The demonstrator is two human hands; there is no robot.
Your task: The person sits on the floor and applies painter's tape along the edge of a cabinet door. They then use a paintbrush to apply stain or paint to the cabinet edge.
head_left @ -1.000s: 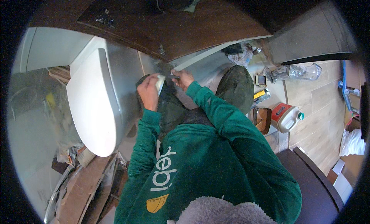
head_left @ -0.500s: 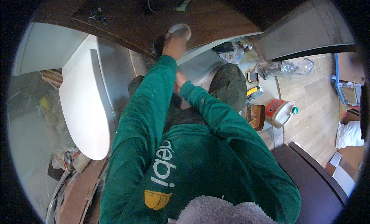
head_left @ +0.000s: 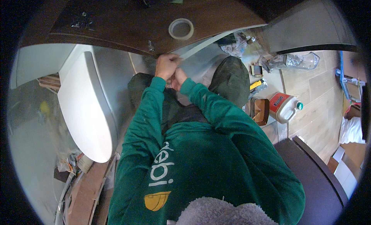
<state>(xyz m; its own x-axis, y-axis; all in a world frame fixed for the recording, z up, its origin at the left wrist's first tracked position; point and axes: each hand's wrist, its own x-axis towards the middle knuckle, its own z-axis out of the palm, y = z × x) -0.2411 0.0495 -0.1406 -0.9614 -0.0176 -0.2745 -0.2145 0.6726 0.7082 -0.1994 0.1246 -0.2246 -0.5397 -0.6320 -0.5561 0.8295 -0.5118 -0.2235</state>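
My left hand (head_left: pixel 167 66) is closed, its fingers bent together just below the edge of a dark brown wood-look board (head_left: pixel 127 27). My right hand (head_left: pixel 177 80) is close against it, fingers curled and partly hidden. Whatever is between the fingers is too small or covered to make out. A roll of pale masking tape (head_left: pixel 171 30) lies flat on the board, a little beyond both hands and touched by neither. To its left is a small heap of screws or metal bits (head_left: pixel 82 21). A small clear item (head_left: pixel 151 46) lies by the board's near edge.
A white toilet (head_left: pixel 83 109) stands at my left. At right are a red-labelled jug with a green cap (head_left: pixel 284 107), a brown tray (head_left: pixel 261 112), a yellow-handled tool (head_left: pixel 255 85) and a clear plastic bottle (head_left: pixel 303 61). Wood offcuts (head_left: pixel 83 194) lie lower left.
My left hand has let go of the tape roll on the board and drawn back toward me, beside my right hand. The view has shifted slightly.
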